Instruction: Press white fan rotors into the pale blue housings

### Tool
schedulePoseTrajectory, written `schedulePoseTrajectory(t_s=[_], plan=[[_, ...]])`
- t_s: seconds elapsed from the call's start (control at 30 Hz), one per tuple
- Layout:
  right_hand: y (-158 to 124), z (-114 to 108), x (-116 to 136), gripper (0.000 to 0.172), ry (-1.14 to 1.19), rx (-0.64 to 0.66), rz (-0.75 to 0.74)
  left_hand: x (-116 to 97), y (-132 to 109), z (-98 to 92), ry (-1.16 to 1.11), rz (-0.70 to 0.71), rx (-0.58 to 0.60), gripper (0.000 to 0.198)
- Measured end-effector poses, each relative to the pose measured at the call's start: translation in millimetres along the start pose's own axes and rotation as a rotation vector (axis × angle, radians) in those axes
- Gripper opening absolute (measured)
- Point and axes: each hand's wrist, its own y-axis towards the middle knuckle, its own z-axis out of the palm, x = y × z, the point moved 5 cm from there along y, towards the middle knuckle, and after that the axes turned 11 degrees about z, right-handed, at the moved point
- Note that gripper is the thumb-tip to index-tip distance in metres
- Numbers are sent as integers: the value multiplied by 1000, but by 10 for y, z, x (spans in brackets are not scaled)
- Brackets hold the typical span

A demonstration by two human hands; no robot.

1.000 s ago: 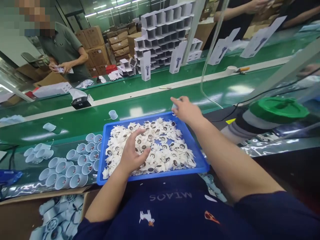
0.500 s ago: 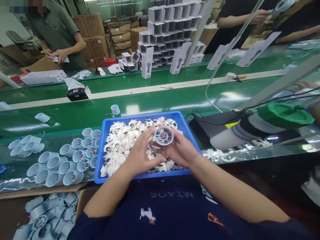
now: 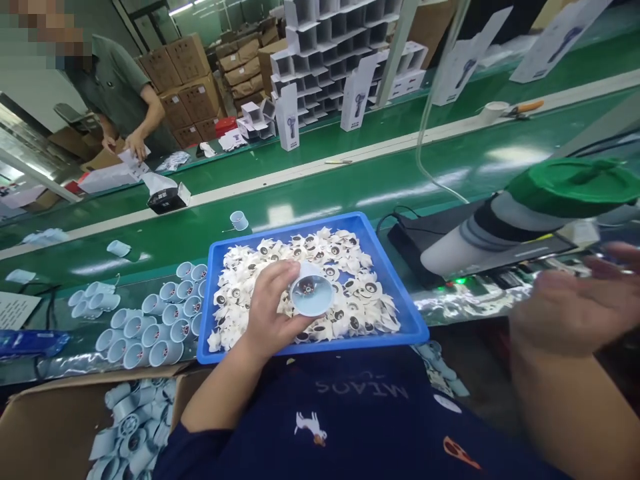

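My left hand (image 3: 274, 303) is closed around a light-blue plastic cup-shaped housing (image 3: 314, 300). The housing's open end faces me, and a dark part with small reddish bits shows inside. Under it lies a blue tray (image 3: 420, 330) full of white finned fan impellers (image 3: 250, 267) with dark round hubs. Far to the right, my right hand (image 3: 565, 307) is stretched out past the tray, close to a green-lidded clear cylinder (image 3: 455, 243). Motion smears its fingers, so whether it holds anything cannot be made out.
Several similar blue housings (image 3: 165, 350) stand in rows left of the tray, and more fill a cardboard box (image 3: 30, 427) below. A black tissue box (image 3: 170, 199) sits on the green bench. Across it, a person (image 3: 120, 100) handles white paper beside stacked white cartons (image 3: 325, 60).
My right hand has let go of the housing and swung far right. The housing, still in my left hand, has turned from its spoked end to its open end. The view has shifted.
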Motion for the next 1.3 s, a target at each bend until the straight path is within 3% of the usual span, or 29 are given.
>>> schedulePoseTrajectory(t_s=[0.07, 0.17, 0.27, 0.4, 0.5, 0.6, 0.67, 0.8, 0.9, 1.0, 1.3], plan=[[94, 58, -153, 70, 143, 78, 113, -25, 55, 47, -4, 21, -17, 65], [116, 300, -263, 62, 264, 369, 346, -67, 116, 118, -6, 28, -21, 64], [83, 367, -239, 57, 302, 375, 382, -101, 125, 162, -29, 22, -15, 66], [20, 491, -179, 65, 396, 400, 403, -131, 85, 168, -54, -6, 2, 69], [81, 557, -96, 68, 559, 299, 449, -169, 52, 180, -92, -42, 68, 68], [183, 541, 126, 61, 706, 127, 559, -209, 18, 258, -167, -133, 173, 63], [209, 572, 440, 65, 765, 161, 641, -248, 8, 343, -217, -190, 227, 60], [81, 855, 1301, 75, 990, 578, 778, -386, 77, 528, -245, -182, 309, 66], [-50, 1048, 1720, 67, 1077, 741, 798, -507, 180, 591, -246, -122, 341, 54], [-148, 1151, 1846, 63, 1065, 842, 758, -579, 258, 558, -276, -112, 299, 40], [-233, 1075, 1852, 40, 926, 891, 587, -589, 224, 525, -363, -172, 249, 38]])
